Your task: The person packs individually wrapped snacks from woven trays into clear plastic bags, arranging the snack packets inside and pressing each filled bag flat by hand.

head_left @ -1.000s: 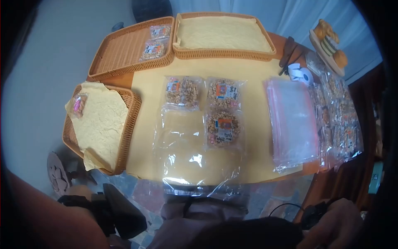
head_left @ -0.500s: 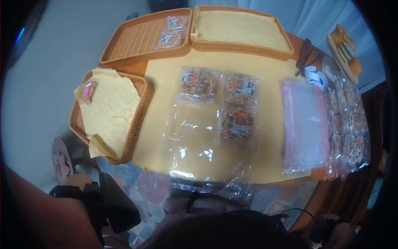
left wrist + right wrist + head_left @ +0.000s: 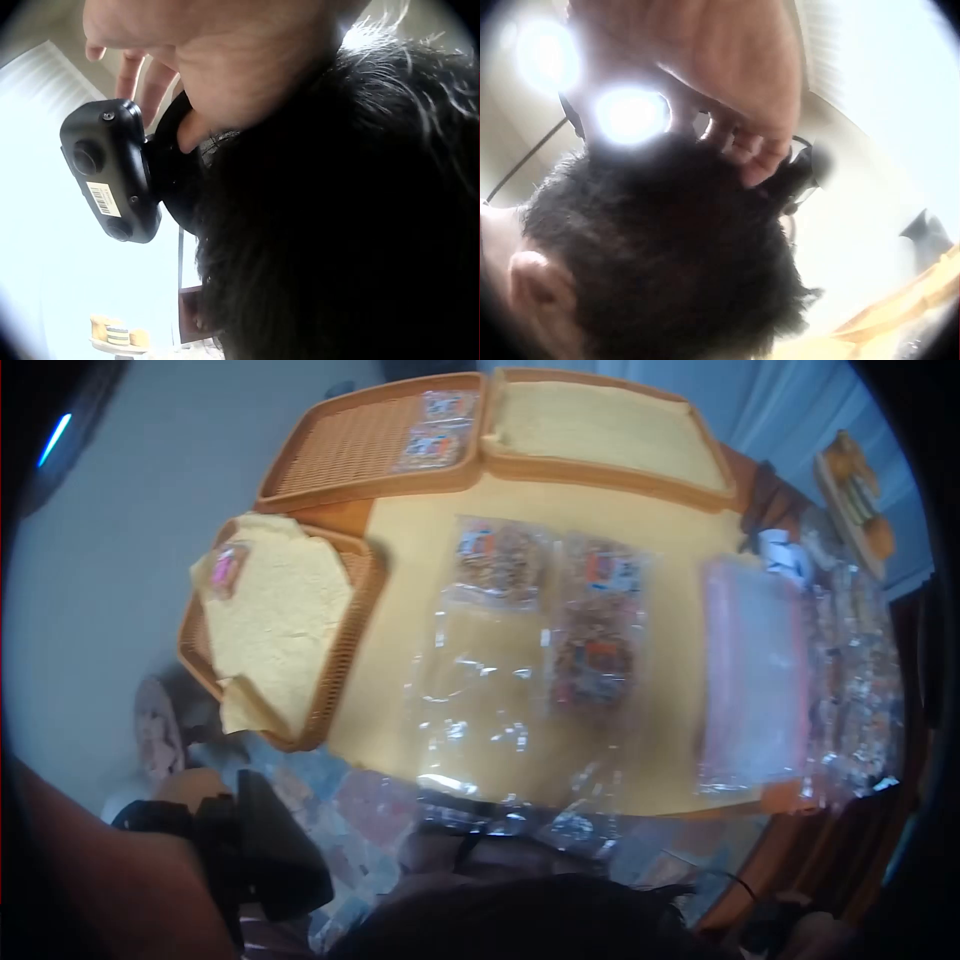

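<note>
At the front of the person's head, my left hand (image 3: pixel 225 67) holds the mount of a black head-worn camera (image 3: pixel 109 172). Its thumb bends against the dark ring, and the other fingers reach behind the camera. My right hand (image 3: pixel 727 82) is on top of the dark hair (image 3: pixel 667 247), fingers curled at the black head strap and mount (image 3: pixel 791 180); glare hides part of it. In the head view only the forearms and wrist cameras show, low at both sides. On the table, three packs of crunchy snack pieces (image 3: pixel 500 560) overlap a large clear plastic bag (image 3: pixel 480 710).
Two wicker trays (image 3: pixel 330 490) stand at the back, one lined with yellow cloth (image 3: pixel 600 425). A cloth-lined basket (image 3: pixel 365 600) holds a pink-labelled pack (image 3: pixel 228 568). Rightward lie flat plastic bags (image 3: pixel 755 670), more snack packs (image 3: pixel 865 680), a white tape roll (image 3: pixel 783 555) and a bread board (image 3: pixel 860 500).
The head view has shifted and blurred, so the table and its things sit farther right in it. The right wrist has dropped lower at the edge. The packs and trays keep their places.
</note>
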Demonstrator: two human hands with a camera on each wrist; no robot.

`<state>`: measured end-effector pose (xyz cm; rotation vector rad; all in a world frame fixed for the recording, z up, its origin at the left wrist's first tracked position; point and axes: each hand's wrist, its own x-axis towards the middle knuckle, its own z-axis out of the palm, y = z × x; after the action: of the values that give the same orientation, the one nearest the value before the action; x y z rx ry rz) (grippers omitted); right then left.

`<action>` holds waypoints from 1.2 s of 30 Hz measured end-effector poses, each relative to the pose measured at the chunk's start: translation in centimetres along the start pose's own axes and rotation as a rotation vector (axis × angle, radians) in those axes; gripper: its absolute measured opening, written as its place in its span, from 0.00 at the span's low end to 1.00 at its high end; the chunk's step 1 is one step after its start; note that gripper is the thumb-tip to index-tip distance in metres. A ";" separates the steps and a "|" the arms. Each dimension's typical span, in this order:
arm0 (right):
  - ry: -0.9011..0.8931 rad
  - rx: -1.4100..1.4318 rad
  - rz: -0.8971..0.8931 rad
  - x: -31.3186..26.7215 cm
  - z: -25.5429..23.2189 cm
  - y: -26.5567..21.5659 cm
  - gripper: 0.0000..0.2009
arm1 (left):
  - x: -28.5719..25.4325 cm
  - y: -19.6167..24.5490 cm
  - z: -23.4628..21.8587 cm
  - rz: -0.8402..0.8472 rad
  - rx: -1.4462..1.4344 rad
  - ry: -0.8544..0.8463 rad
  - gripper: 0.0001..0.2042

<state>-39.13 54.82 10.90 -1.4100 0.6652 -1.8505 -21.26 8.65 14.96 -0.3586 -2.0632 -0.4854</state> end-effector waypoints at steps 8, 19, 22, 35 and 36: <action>0.007 -0.058 0.002 -11.5 -4.0 -4.7 0.22 | -1.0 -0.1 -1.4 0.033 0.006 -0.055 0.38; 0.658 0.216 0.020 -1.8 2.1 11.6 0.19 | -4.2 1.3 -2.4 0.077 -0.090 -0.099 0.39; 0.850 0.305 0.113 0.5 2.5 14.4 0.17 | -4.8 4.1 -1.2 0.071 -0.148 -0.023 0.39; 0.952 0.636 0.158 2.1 1.7 16.7 0.16 | -10.8 12.9 2.2 -0.269 -0.157 -0.031 0.37; 0.952 0.627 0.163 2.2 1.6 16.7 0.16 | -10.3 13.9 3.9 -0.381 -0.274 0.011 0.15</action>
<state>-34.14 42.82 0.05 -0.0276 0.5186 -2.2659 -12.95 22.09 6.98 -0.1182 -2.0625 -1.0032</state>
